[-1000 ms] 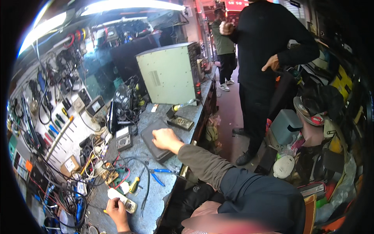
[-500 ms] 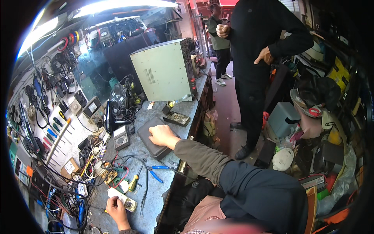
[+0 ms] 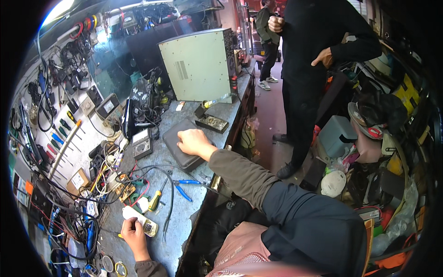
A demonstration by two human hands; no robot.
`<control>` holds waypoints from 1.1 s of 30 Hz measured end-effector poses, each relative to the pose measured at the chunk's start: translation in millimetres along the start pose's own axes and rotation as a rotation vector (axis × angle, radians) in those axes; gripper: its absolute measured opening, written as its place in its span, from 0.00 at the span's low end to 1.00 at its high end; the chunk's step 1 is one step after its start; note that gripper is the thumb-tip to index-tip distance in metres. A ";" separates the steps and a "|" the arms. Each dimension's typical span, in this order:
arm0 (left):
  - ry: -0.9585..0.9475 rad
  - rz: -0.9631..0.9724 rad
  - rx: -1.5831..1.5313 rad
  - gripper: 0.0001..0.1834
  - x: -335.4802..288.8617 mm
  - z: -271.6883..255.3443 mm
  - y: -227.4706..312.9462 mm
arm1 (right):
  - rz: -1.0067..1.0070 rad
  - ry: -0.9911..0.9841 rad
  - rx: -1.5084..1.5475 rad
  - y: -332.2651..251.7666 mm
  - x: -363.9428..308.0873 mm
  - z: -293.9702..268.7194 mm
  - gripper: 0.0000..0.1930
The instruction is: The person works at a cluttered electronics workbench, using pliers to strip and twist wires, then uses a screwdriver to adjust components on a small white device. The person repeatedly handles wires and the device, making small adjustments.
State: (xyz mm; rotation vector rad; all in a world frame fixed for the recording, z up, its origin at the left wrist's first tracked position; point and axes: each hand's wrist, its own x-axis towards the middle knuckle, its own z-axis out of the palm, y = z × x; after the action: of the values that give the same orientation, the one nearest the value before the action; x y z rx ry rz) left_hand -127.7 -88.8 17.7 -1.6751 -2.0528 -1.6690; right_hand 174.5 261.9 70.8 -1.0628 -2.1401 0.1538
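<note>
My left hand [image 3: 134, 234] is at the lower left of the bench, thumb and fingers pinched together against the near end of a white elongated electrical device [image 3: 135, 216]. The device's right end looks uncovered, with parts showing inside. Whatever sits between those fingertips is too small to make out; a thin dark shaft with a yellow bit [image 3: 121, 236] lies beside them. My right hand [image 3: 196, 142] rests with curled fingers on top of a dark, flat case [image 3: 184, 159]. Between the hands are a yellow-handled screwdriver [image 3: 154, 201] and blue-handled pliers [image 3: 184, 190].
Black cables and a small circuit board [image 3: 125, 188] clutter the bench. A meter [image 3: 142, 144], an open metal tray [image 3: 212, 123] and a large pale cabinet [image 3: 196, 67] stand farther back. Tools hang at left. A person in black [image 3: 304, 92] stands beyond the bench; another is behind.
The whole view has shifted, so bench items sit higher in the picture. Both hands keep their places on the white device and the dark case. The person far back has changed posture slightly.
</note>
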 end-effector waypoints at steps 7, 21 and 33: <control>-0.007 0.092 0.174 0.03 3.8 -6.9 -11.6 | -0.056 0.059 -0.144 6.4 4.5 7.9 0.12; 0.073 0.000 0.175 0.07 2.6 -14.6 10.8 | -0.022 -0.122 -0.212 22.5 17.5 8.9 0.21; -0.170 0.129 0.399 0.39 9.1 -36.0 4.4 | -0.006 -0.180 -0.225 30.3 26.4 11.3 0.23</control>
State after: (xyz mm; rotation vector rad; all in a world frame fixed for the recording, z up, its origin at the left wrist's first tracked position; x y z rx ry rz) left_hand -148.7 -108.4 41.6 -1.8056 -2.1132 -1.0234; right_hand 176.2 303.3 65.2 -1.2094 -2.3652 0.0051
